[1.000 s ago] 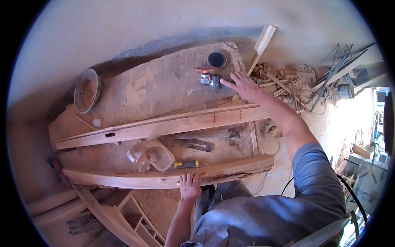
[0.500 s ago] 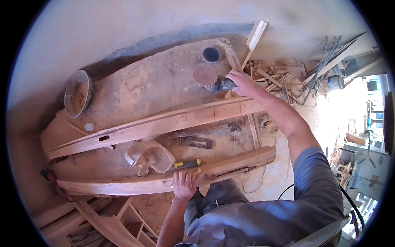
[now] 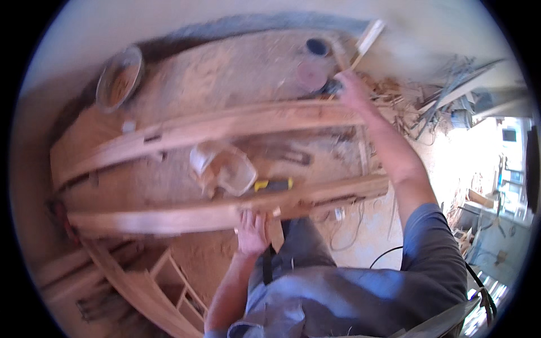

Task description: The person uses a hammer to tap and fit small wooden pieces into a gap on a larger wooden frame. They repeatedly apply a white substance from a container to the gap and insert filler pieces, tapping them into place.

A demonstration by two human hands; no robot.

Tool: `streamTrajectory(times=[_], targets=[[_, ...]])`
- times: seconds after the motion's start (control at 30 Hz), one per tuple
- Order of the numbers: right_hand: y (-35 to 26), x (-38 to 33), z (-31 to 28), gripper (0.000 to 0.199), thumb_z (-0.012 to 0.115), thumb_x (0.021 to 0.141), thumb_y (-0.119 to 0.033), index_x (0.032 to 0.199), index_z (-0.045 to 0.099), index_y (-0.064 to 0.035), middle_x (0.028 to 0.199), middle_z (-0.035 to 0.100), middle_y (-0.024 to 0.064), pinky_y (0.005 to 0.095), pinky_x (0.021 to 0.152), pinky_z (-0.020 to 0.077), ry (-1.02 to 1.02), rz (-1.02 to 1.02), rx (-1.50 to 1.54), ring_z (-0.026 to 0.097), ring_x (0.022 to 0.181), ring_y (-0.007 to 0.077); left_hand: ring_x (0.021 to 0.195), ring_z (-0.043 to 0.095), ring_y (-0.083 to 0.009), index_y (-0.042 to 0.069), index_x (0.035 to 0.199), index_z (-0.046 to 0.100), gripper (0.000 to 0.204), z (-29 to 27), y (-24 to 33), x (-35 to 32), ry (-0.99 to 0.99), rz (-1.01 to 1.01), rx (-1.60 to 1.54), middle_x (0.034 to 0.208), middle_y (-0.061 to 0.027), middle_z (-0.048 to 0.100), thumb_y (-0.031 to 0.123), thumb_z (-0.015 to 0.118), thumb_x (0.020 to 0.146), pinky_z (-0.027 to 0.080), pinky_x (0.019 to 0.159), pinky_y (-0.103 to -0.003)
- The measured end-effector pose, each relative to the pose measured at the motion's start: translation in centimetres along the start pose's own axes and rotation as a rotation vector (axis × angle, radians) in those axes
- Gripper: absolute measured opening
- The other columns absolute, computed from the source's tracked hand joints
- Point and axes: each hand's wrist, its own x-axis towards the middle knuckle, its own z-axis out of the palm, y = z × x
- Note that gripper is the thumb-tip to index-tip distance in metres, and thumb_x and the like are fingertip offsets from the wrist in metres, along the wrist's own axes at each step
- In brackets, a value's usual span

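Note:
At the far right of the board, my right hand is closed around the dark body of an angle grinder. Its round pinkish sanding disc faces up. My left hand has its fingers curled at the front edge of the near wooden beam. Pale edges of a tan sheet, perhaps sandpaper, show on either side of those fingers. Beyond lies a second long beam with a slot cut in it. A yellow-and-black handled tool rests just behind the near beam. Motion blurs the picture.
Between the beams stands a cut-open whitish plastic container. A dusty bowl and a dark round disc are on the large board. A red clamp-like thing is at the near beam's left end. Wood scraps lie at right.
The whole view has shifted, so the beams sit higher in the picture. My left hand has slid slightly toward me on the near beam. My right hand still holds the grinder.

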Motion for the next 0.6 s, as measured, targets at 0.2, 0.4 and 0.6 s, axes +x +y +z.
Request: streamTrajectory(times=[0.2,0.4,0.6], targets=[[-15.4,-10.7,-2.3,0.035,0.071,0.085,-0.004,0.12,0.069,-0.0064,0.102,0.07,0.0131,0.035,0.08,0.056,-0.004,0.265,0.584,0.069,0.087,0.0229,0.077,0.058,-0.027,0.0,0.112,0.062,0.016,-6.2,-3.1,-1.6,0.352,-0.597,-0.335,0.089,-0.0134,0.058,0.006,0.063,0.097,0.049,0.068,-0.036],[-33.1,-17.0,0.5,0.055,0.078,0.085,-0.011,0.136,0.06,-0.0088,0.12,0.063,0.0222,0.0449,0.084,0.0586,-0.321,0.103,0.605,0.07,0.103,0.0334,0.082,0.054,-0.0102,-0.004,0.112,0.068,0.025,-13.8,-7.4,5.0,0.405,-0.846,-0.522,0.094,-0.0053,0.059,0.014,0.073,0.095,0.047,0.07,-0.028],[-40.2,-13.9,6.4,0.053,0.078,0.085,-0.018,0.134,0.061,-0.0103,0.121,0.059,0.0242,0.0527,0.083,0.0565,-0.162,0.038,0.467,0.066,0.104,0.0433,0.096,0.07,-0.0255,-0.002,0.119,0.072,0.03,-15.3,-6.2,14.4,0.259,-0.178,-0.408,0.11,-0.0139,0.071,0.011,0.073,0.092,0.054,0.085,-0.033]])
